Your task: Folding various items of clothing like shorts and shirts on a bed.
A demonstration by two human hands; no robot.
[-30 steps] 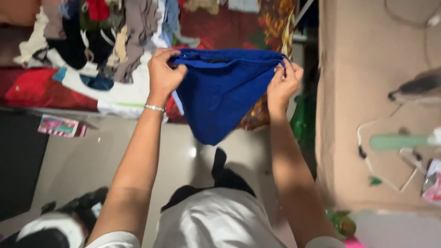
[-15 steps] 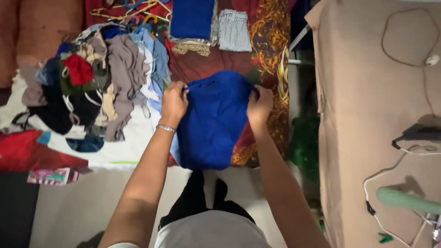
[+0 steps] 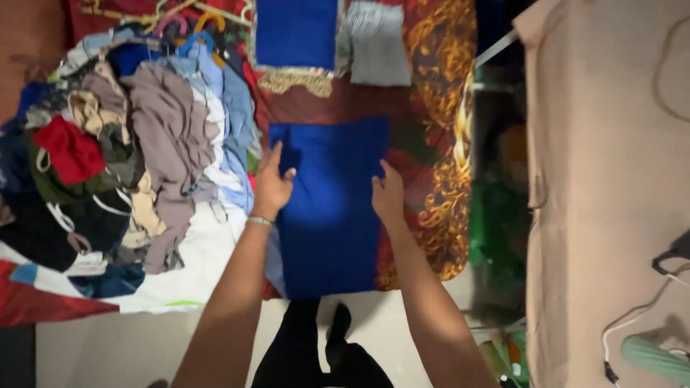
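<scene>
Hands flat, apart: left hand (image 3: 273,183) and right hand (image 3: 388,195) press blue cloth (image 3: 329,208), seemingly folded, near bed (image 3: 431,144) edge.

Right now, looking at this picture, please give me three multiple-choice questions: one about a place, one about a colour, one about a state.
1. Where does the heap of mixed clothes lie from the blue garment?
A. on the person's left
B. on the person's right
C. on top of it

2. What colour is the bedspread?
A. plain white
B. red with gold pattern
C. green

3. How is the blue garment?
A. hanging in the air
B. crumpled in a ball
C. laid flat

Answers: 1 A, the heap fills the left side. 2 B, gold swirls show on red. 3 C, left hand and right hand press its edges flat.
</scene>
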